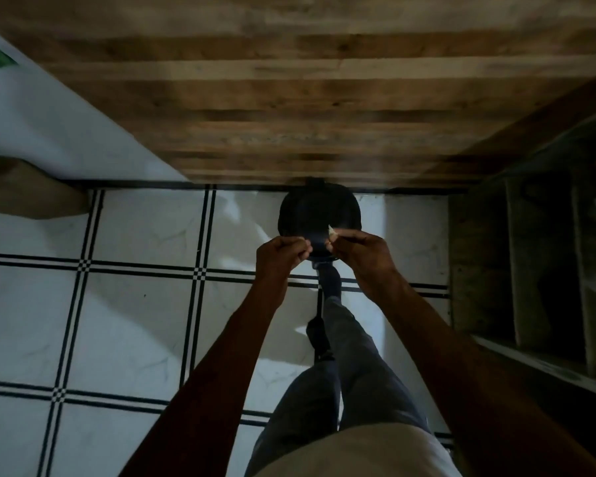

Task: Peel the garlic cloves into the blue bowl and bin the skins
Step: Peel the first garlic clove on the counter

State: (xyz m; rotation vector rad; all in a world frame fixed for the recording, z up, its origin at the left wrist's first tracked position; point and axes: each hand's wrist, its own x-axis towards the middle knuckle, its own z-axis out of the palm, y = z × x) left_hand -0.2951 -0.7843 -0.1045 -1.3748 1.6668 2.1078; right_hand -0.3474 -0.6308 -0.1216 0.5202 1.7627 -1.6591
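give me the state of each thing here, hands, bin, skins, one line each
left hand: fingers curled, pinching something too small to make out, over the bin's near rim
right hand: pinching a pale garlic skin
garlic skin: held above the bin, not yet dropped
bin: dark, round, open at the top, on the tiled floor against the wooden cabinet
foot: at the bin's base, possibly on a pedal

Bare forearms (437,325), no sleeves showing; a pale beige shirt hem (358,452); blue-grey trousers (362,359); a dark shoe (319,335).
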